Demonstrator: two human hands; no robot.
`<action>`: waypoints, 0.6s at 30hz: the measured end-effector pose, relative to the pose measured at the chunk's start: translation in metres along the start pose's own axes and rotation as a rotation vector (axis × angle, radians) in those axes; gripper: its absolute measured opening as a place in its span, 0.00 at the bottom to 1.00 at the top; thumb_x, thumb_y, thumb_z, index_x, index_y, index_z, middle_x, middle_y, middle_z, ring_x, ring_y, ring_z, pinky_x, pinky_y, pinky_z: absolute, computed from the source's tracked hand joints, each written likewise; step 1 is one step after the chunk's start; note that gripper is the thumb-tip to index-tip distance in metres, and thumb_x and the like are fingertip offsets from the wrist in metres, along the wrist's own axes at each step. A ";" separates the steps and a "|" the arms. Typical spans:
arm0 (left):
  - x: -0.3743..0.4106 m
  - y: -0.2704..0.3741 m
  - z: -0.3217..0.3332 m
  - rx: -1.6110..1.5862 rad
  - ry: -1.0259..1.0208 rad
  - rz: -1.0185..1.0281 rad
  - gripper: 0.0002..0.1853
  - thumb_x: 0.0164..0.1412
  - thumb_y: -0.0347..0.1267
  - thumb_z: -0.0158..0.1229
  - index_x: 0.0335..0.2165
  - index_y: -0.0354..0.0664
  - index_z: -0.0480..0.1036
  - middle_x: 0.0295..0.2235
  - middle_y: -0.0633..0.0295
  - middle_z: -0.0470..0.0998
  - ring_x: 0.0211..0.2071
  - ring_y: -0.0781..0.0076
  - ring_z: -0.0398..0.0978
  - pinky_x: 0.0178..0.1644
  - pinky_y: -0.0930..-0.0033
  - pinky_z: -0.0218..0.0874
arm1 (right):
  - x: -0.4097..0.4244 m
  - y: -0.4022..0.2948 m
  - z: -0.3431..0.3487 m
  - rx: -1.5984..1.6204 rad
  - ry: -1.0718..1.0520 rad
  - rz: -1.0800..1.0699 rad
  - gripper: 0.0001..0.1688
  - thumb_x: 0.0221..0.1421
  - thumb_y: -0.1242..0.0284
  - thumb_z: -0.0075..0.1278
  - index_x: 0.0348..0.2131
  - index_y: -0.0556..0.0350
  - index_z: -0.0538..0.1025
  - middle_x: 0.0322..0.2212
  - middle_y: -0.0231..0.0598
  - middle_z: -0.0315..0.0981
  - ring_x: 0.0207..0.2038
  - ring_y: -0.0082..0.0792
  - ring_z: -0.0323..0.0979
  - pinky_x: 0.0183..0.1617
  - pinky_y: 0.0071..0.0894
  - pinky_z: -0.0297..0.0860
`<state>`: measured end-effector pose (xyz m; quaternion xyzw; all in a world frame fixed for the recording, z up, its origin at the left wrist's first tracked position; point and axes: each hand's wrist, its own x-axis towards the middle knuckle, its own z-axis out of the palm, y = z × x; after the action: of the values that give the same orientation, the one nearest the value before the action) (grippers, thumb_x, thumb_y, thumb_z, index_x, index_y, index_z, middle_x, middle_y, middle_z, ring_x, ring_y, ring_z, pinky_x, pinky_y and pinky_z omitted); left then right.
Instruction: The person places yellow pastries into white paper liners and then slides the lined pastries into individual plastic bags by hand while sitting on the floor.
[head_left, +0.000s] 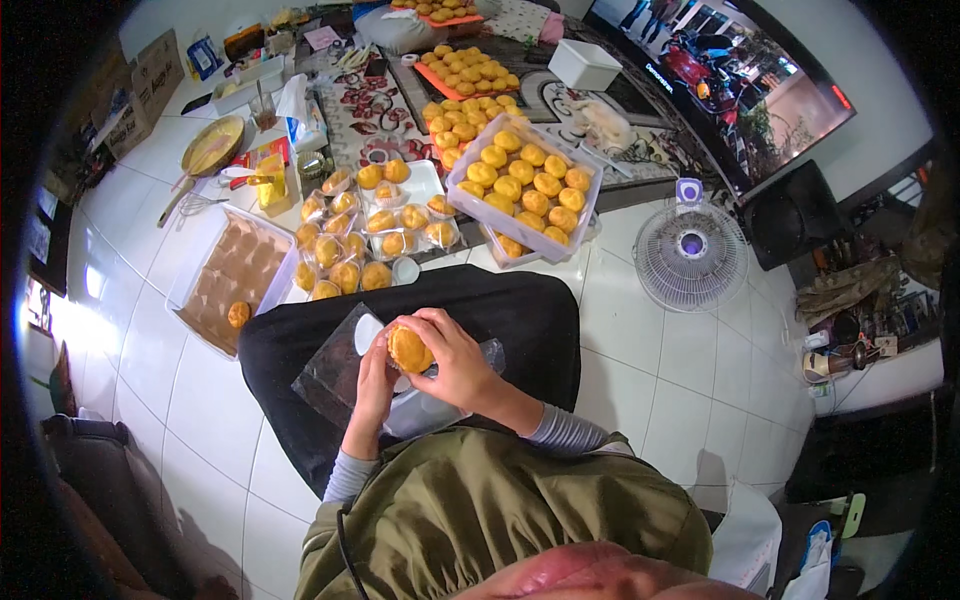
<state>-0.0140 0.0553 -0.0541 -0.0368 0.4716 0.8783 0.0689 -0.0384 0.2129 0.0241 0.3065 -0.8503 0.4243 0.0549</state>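
Observation:
Between both hands, over the black cloth (540, 315) before me, is a round golden bun in a paper cup (410, 350). My left hand (375, 382) holds its left side; my right hand (459, 364) curls round its top and right side. Clear plastic bags (330, 375) and a white paper cup (367, 333) lie on the cloth beneath. Just beyond the cloth stand several bagged buns (345, 276), with more on a white tray (426, 178). A lilac plastic box (589, 217) holds rows of unwrapped buns.
At left, a cardboard-lined box (225, 262) holds one bun; a pan (214, 146) and whisk (199, 202) lie beyond. Orange trays of buns (469, 71) stand on the patterned rug (367, 112). A fan (691, 251) is right, near a large television (735, 82). Part of a person shows at the top.

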 end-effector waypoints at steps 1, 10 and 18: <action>0.000 -0.001 -0.001 0.000 0.001 -0.002 0.25 0.72 0.41 0.35 0.58 0.36 0.60 0.52 0.58 0.69 0.52 0.71 0.69 0.53 0.71 0.62 | 0.000 -0.001 0.000 -0.010 -0.013 0.020 0.44 0.35 0.76 0.63 0.54 0.52 0.64 0.47 0.46 0.62 0.51 0.50 0.65 0.54 0.44 0.65; 0.002 -0.001 0.001 0.067 0.043 -0.001 0.26 0.72 0.42 0.34 0.58 0.34 0.60 0.53 0.57 0.68 0.53 0.71 0.68 0.56 0.69 0.61 | -0.003 0.000 -0.003 -0.069 -0.089 -0.058 0.43 0.37 0.77 0.62 0.55 0.54 0.64 0.48 0.47 0.61 0.50 0.52 0.64 0.55 0.45 0.64; 0.002 -0.006 -0.003 0.113 0.047 -0.017 0.25 0.71 0.39 0.34 0.58 0.32 0.60 0.56 0.54 0.66 0.56 0.65 0.65 0.60 0.66 0.55 | -0.002 -0.002 0.001 -0.092 -0.074 0.016 0.45 0.37 0.76 0.63 0.56 0.57 0.63 0.48 0.50 0.60 0.50 0.53 0.63 0.55 0.46 0.63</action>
<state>-0.0148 0.0565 -0.0606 -0.0575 0.5216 0.8486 0.0674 -0.0352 0.2119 0.0242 0.3122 -0.8729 0.3735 0.0340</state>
